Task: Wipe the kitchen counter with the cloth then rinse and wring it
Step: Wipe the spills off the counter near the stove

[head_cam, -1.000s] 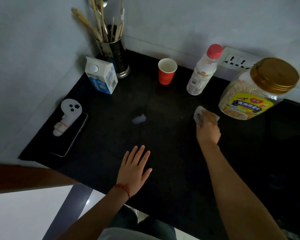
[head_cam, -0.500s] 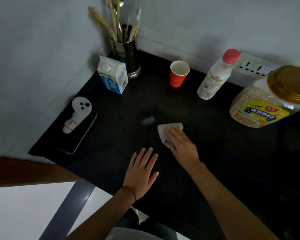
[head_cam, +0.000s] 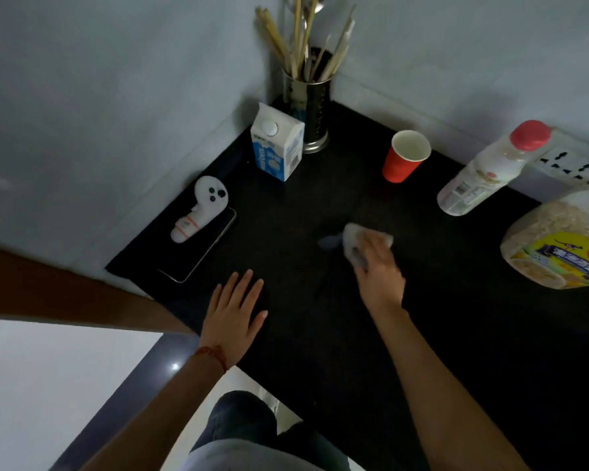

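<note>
Now right hand (head_cam: 376, 266) presses white cloth (head_cam: 354, 236) flat on black counter (head_cam: 456, 317), just beside pale smear (head_cam: 329, 241); left hand (head_cam: 233, 314) nearby, fingers spread, empty.

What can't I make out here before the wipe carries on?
- Cloth: head view, motion-blurred, mostly under the right hand.
- Oat jar: lid cut off by the right edge.
- Pale smear beside the cloth: too dim to identify.
- Bottle label: too small to read.

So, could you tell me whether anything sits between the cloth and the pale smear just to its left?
Nothing visible does: the cloth under the right hand is beside the smear, with only bare black counter around.
</note>
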The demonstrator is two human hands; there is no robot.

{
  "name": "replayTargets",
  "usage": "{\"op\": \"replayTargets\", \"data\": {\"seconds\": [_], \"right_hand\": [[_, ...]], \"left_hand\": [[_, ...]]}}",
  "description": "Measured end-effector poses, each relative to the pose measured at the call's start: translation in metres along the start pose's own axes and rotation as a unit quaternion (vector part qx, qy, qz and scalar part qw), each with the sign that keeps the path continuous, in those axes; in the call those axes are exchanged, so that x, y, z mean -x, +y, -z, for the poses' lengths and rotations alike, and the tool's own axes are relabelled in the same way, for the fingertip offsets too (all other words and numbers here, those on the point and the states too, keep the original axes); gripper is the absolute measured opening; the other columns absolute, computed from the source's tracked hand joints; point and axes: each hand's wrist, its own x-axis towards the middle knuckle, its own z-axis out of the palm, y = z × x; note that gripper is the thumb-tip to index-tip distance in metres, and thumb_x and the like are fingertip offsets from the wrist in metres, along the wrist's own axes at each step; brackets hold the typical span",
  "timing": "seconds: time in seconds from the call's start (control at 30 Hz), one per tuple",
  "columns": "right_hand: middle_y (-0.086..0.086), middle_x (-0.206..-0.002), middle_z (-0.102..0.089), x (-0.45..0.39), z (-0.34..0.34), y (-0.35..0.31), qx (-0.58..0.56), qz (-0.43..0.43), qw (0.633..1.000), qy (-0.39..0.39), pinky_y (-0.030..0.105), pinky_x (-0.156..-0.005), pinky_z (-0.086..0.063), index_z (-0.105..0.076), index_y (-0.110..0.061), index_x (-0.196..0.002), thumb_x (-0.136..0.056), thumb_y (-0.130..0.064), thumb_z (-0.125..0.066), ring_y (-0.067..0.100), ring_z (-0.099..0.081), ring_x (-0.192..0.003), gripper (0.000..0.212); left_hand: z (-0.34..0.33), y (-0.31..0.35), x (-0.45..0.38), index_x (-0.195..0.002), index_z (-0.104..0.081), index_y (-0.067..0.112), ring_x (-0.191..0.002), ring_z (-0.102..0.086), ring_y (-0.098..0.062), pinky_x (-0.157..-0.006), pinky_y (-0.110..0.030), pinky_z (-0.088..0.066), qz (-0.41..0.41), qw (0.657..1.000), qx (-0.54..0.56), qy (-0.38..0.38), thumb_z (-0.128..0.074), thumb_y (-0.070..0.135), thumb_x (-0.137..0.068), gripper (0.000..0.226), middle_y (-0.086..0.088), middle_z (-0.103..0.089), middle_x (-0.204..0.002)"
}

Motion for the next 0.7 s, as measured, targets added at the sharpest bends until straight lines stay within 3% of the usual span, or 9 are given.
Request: {"op": "replayTargets", "data": {"seconds": [0.07, 0.17, 0.27, 0.4, 0.43, 0.53, 0.6, 0.63, 0.7], "right_hand": [[0.004, -0.145, -0.038, -0.018, -0.006, -0.020, 0.004, -0.067, 0.997, 0.023, 0.047, -0.102, -0.043, -0.039, -0.019, -0.136, -0.085, -0.013, -0.058, 0.024, -0.039, -0.132, 0.055], [0.008, -0.142, -0.045, 0.009, -0.029, -0.050, 0.024, 0.095, 0.994, -0.048, 0.041, -0.107, -0.036, -0.042, -0.015, -0.135, -0.081, -0.012, -0.063, 0.027, -0.040, -0.133, 0.057], [0.008, -0.135, -0.055, 0.010, -0.026, -0.028, 0.087, 0.224, 0.969, -0.061, 0.045, -0.107, -0.031, -0.051, -0.011, -0.128, -0.071, -0.009, -0.072, 0.027, -0.049, -0.127, 0.061], [0.011, -0.143, -0.044, -0.024, -0.020, -0.033, 0.062, 0.036, 0.997, -0.016, 0.043, -0.113, -0.030, -0.043, -0.010, -0.134, -0.083, -0.009, -0.060, 0.027, -0.039, -0.134, 0.054], [0.011, -0.143, -0.044, -0.017, -0.024, -0.045, 0.057, 0.039, 0.997, -0.023, 0.043, -0.112, -0.032, -0.043, -0.009, -0.134, -0.084, -0.010, -0.059, 0.026, -0.037, -0.135, 0.053], [0.010, -0.137, -0.052, 0.022, -0.036, -0.055, 0.056, 0.218, 0.971, -0.087, 0.045, -0.108, -0.036, -0.049, -0.009, -0.129, -0.075, -0.009, -0.070, 0.027, -0.043, -0.131, 0.058], [0.010, -0.133, -0.056, 0.010, -0.030, -0.042, 0.070, 0.277, 0.954, -0.092, 0.045, -0.105, -0.037, -0.053, -0.010, -0.126, -0.067, -0.008, -0.076, 0.027, -0.050, -0.126, 0.062], [0.010, -0.134, -0.055, -0.005, -0.028, -0.041, 0.072, 0.257, 0.961, -0.073, 0.043, -0.105, -0.037, -0.053, -0.010, -0.126, -0.068, -0.007, -0.075, 0.027, -0.050, -0.126, 0.062], [0.008, -0.143, -0.044, -0.032, -0.028, -0.053, 0.042, 0.123, 0.990, -0.054, 0.039, -0.111, -0.033, -0.044, -0.012, -0.133, -0.079, -0.007, -0.066, 0.023, -0.040, -0.133, 0.059]], "left_hand": [[-0.001, 0.000, 0.001, -0.136, -0.038, 0.020, -0.133, -0.039, -0.031, -0.106, -0.046, -0.029, -0.003, 1.000, -0.003, 0.002, -0.012, 0.053, -0.092, 0.060, -0.009, -0.045, -0.143], [-0.002, 0.003, 0.001, -0.134, -0.037, 0.020, -0.134, -0.030, -0.026, -0.105, -0.048, -0.029, 0.009, 1.000, 0.007, 0.016, -0.029, 0.046, -0.088, 0.054, -0.008, -0.048, -0.141], [-0.003, 0.002, 0.002, -0.134, -0.038, 0.020, -0.132, -0.026, -0.024, -0.105, -0.048, -0.028, 0.004, 1.000, 0.006, 0.028, -0.033, 0.044, -0.085, 0.055, -0.008, -0.048, -0.141], [-0.004, -0.001, 0.002, -0.134, -0.037, 0.020, -0.133, -0.024, -0.023, -0.105, -0.049, -0.029, 0.000, 1.000, 0.008, 0.025, -0.033, 0.044, -0.086, 0.054, -0.007, -0.048, -0.141], [-0.003, -0.001, 0.002, -0.134, -0.037, 0.020, -0.133, -0.024, -0.023, -0.105, -0.049, -0.029, 0.000, 1.000, 0.005, 0.025, -0.034, 0.043, -0.086, 0.054, -0.007, -0.048, -0.141], [-0.003, 0.000, 0.001, -0.134, -0.036, 0.021, -0.133, -0.023, -0.022, -0.106, -0.049, -0.029, 0.003, 1.000, 0.002, 0.018, -0.032, 0.045, -0.086, 0.054, -0.006, -0.048, -0.141], [-0.005, -0.001, 0.002, -0.135, -0.035, 0.021, -0.133, -0.023, -0.022, -0.106, -0.049, -0.027, 0.004, 1.000, 0.000, 0.022, -0.024, 0.048, -0.091, 0.052, -0.006, -0.047, -0.142], [-0.005, -0.001, 0.001, -0.135, -0.034, 0.021, -0.133, -0.023, -0.022, -0.107, -0.049, -0.027, 0.002, 1.000, 0.000, 0.023, -0.017, 0.048, -0.093, 0.053, -0.006, -0.046, -0.142], [-0.006, -0.002, 0.001, -0.135, -0.035, 0.021, -0.134, -0.022, -0.022, -0.110, -0.047, -0.026, -0.002, 1.000, 0.005, 0.026, -0.017, 0.048, -0.093, 0.053, -0.006, -0.045, -0.143]]}}
